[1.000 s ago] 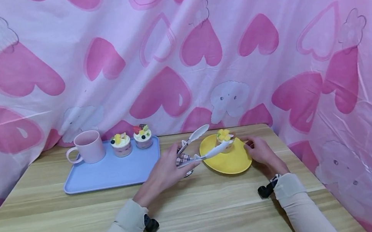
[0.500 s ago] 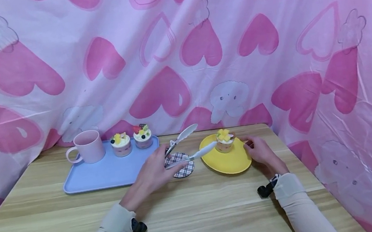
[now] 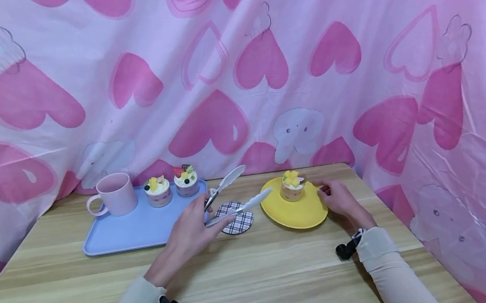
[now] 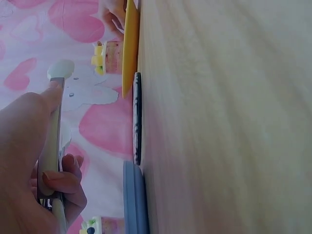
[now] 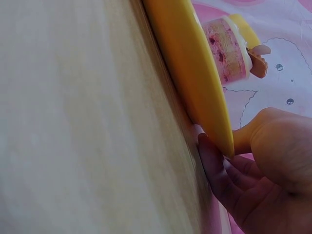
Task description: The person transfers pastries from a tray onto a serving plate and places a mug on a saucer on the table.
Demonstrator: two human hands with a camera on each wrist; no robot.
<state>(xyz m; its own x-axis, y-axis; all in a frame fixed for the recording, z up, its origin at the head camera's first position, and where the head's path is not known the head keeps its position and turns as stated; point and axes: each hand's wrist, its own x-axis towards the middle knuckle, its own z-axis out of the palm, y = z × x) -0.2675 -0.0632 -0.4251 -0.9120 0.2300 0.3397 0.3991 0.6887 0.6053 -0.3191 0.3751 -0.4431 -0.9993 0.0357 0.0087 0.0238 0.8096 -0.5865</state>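
Note:
My left hand (image 3: 191,227) grips a pair of tongs (image 3: 255,200) with white tips, their two arms spread apart and nothing between them. In the left wrist view, the fingers curl round the metal handle of the tongs (image 4: 54,126). A yellow plate (image 3: 297,218) lies to the right, and on it stands a dessert cup (image 3: 292,191) topped with yellow fruit pieces. My right hand (image 3: 342,200) pinches the plate's right rim. From the right wrist view, fingers sit under the rim of the plate (image 5: 195,73) and the thumb is over it.
A blue tray (image 3: 130,233) on the left bears a pink mug (image 3: 118,194) and two more dessert cups, one (image 3: 158,192) beside the other (image 3: 186,181). Between tray and plate lies a round checked coaster (image 3: 239,222). A pink heart-patterned cloth (image 3: 208,125) hangs behind the table.
My left hand has drawn the spread tongs leftward, away from the cup on the plate, uncovering the coaster. My right hand stays at the plate's rim.

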